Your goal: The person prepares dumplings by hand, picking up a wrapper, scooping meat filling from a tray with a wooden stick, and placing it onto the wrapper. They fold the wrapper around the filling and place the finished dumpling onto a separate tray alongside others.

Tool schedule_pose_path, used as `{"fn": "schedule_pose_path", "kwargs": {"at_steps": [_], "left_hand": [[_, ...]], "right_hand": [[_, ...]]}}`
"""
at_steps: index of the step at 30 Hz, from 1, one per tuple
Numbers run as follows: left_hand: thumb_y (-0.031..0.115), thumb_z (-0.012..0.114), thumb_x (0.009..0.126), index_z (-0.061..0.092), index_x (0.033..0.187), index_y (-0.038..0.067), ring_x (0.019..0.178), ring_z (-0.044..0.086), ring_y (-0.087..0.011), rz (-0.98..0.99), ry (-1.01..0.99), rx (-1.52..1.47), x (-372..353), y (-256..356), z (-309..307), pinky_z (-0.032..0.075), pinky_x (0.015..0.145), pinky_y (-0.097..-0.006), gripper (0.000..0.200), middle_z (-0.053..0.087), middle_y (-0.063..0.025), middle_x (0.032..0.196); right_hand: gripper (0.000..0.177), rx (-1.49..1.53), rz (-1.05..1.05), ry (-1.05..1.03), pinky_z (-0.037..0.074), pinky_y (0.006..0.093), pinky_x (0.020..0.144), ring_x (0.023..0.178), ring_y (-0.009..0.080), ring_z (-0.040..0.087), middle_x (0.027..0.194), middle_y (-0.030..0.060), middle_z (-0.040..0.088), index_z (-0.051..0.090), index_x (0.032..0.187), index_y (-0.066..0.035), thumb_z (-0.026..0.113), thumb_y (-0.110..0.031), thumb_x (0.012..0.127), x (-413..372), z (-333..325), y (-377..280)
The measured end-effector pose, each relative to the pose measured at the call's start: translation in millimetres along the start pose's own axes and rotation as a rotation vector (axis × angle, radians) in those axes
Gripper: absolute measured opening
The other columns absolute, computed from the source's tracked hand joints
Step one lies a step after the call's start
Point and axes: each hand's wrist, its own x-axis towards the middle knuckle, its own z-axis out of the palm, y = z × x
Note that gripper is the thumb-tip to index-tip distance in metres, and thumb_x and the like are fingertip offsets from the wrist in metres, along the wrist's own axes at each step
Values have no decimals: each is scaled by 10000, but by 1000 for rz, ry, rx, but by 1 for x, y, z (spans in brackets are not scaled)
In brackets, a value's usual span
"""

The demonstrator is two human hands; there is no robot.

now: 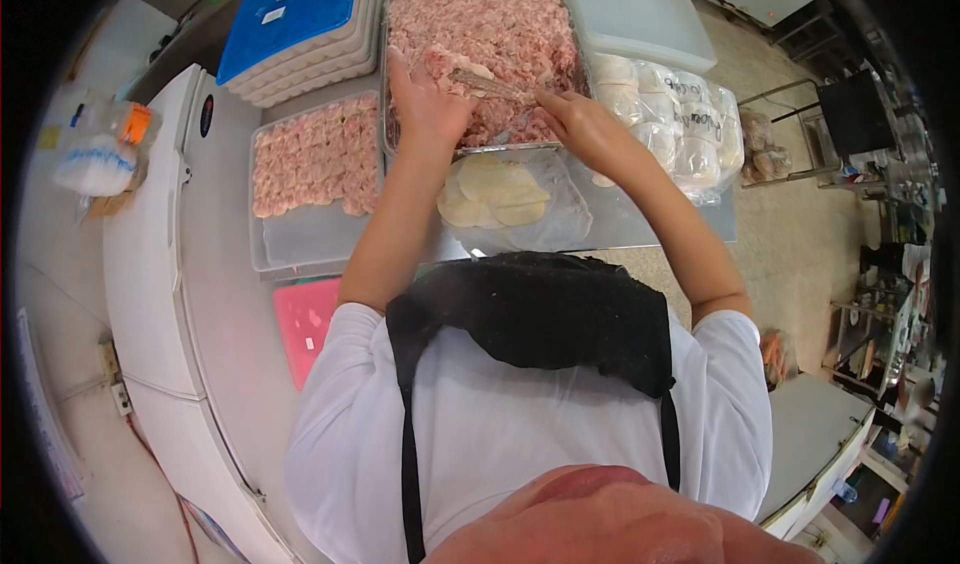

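A large metal tray (pixel 582 39) is full of pink minced filling (pixel 480 9). Over its near left part is my left hand (pixel 430 104), its fingers around a thin wrapper with filling on it. My right hand (pixel 580 124) grips the handle of a spatula (pixel 490 86), whose blade reaches left to the filling at my left hand. Nearer to me, round pale wrappers (pixel 495 192) lie on a plastic sheet (pixel 565 209). To the left, rows of filled dumplings (pixel 315 154) sit in a translucent tray (pixel 300 249).
Stacked trays with a blue lid (pixel 290 14) stand at the back left. At the right are bagged wrapper stacks (pixel 670 124) and a translucent lidded box (pixel 640 14). A pink lid (pixel 305 329) is below the dumpling tray. A white fridge (pixel 150 254) stands left.
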Motion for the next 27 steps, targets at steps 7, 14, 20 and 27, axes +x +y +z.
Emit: {"fn": "schedule_pose_path", "kwargs": {"at_steps": [7, 14, 20, 27], "left_hand": [[560, 490, 870, 385, 1282, 15, 1252, 361, -402, 68, 154, -51, 1, -4, 26, 232, 1070, -611, 691, 393, -211, 1332], [300, 660, 837, 414, 1270, 30, 1185, 459, -342, 87, -236, 191, -3, 5, 2, 362, 1006, -571, 566, 441, -172, 1244], [127, 774, 728, 386, 1373, 97, 1134, 518, -198, 712, -361, 1509, -36, 36, 25, 459, 914, -351, 753, 488, -124, 1270], [227, 784, 693, 597, 1100, 52, 907, 573, -230, 449, -708, 1512, -18, 61, 7, 460, 847, -330, 480, 632, -105, 945]], "right_hand": [[260, -48, -51, -9, 475, 474, 687, 800, 390, 587, 891, 191, 595, 591, 1102, -45, 537, -210, 909, -3, -21, -12], [340, 583, -31, 125, 446, 332, 563, 626, 196, 561, 671, 59, 530, 636, 1081, -14, 513, -306, 958, 0, -32, 30], [419, 858, 247, -363, 288, 202, 485, 553, 41, 352, 617, -53, 386, 650, 1128, -54, 497, -406, 959, -9, -68, 9], [332, 704, 59, -259, 450, 283, 621, 664, 133, 536, 737, 58, 612, 622, 1179, -77, 566, -294, 933, -6, -26, 0]]}}
